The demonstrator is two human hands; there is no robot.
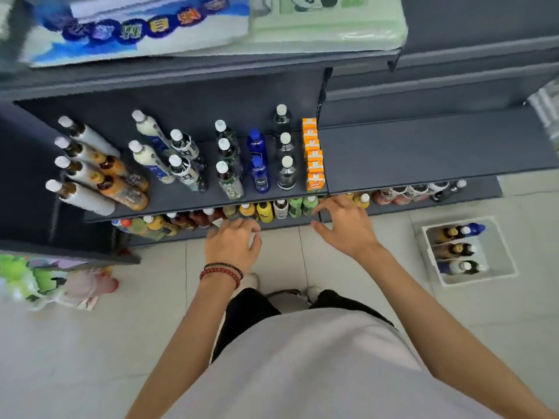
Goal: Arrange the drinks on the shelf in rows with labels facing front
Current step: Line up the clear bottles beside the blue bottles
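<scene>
Before the overhanging shelf (pixel 408 152), left hand (pixel 233 241) and right hand (pixel 346 226) hover near bottles (pixel 264 210), each grip released.

Dark grey shelf (pixel 169 201) bearing rows of bottles (pixel 286 173) and orange cartons (pixel 314 167)

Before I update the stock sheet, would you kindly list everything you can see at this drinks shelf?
Shelf unit: one, dark grey.
White-wrapped bottles: four, white, middle shelf far left.
Amber bottles: at least two, orange-brown, beside those.
Milky bottles: two, white, next row.
Dark white-capped bottles: eight, flanking the blue ones.
Blue bottles: two, blue, middle shelf centre.
Orange cartons: one row, middle shelf right end.
Mixed bottles: one row, many colours, bottom shelf.
Crate: one, white, floor right, holding bottles.
Wrapped packs: two, blue and green, top shelf.
Plush toys: green and pink, lower left.
Left hand: holds nothing, bracelets at wrist, before bottom shelf.
Right hand: holds nothing, by bottom row.
</scene>
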